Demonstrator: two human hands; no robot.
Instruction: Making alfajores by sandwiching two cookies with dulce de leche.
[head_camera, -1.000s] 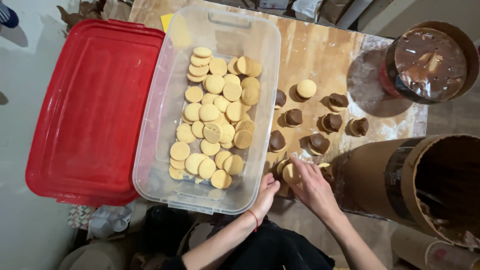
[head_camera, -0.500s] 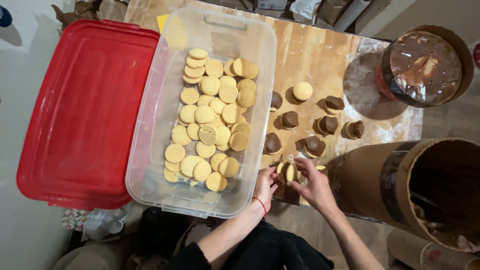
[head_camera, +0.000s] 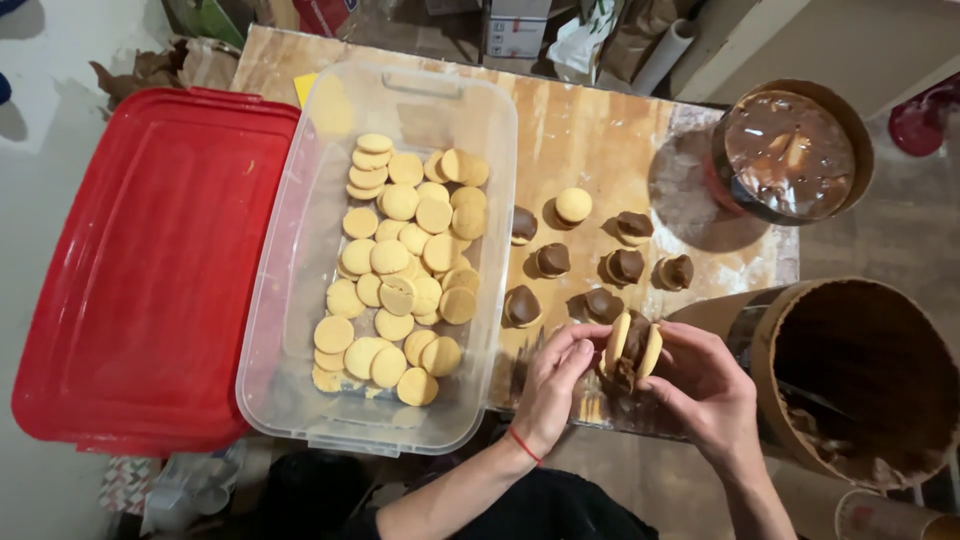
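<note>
On the wooden board (head_camera: 600, 130), beside the cookie tub (head_camera: 300, 330), both hands' fingers (head_camera: 580, 345) pinch 1 chocolate-filled sandwich cookie (head_camera: 633, 345).

A sandwich cookie (head_camera: 633, 348), two pale round biscuits with dark chocolate filling between them, stands on edge, tilted slightly, pinched between the fingers (head_camera: 583, 345) of both hands. One biscuit faces the left fingers, the other the right fingers. A dark lump of filling bulges out below, between the fingertips, above the table (head_camera: 590, 130).

red lid (head_camera: 150, 270), brown tub of chocolate spread (head_camera: 790, 150), cardboard drum (head_camera: 860, 385)
</note>
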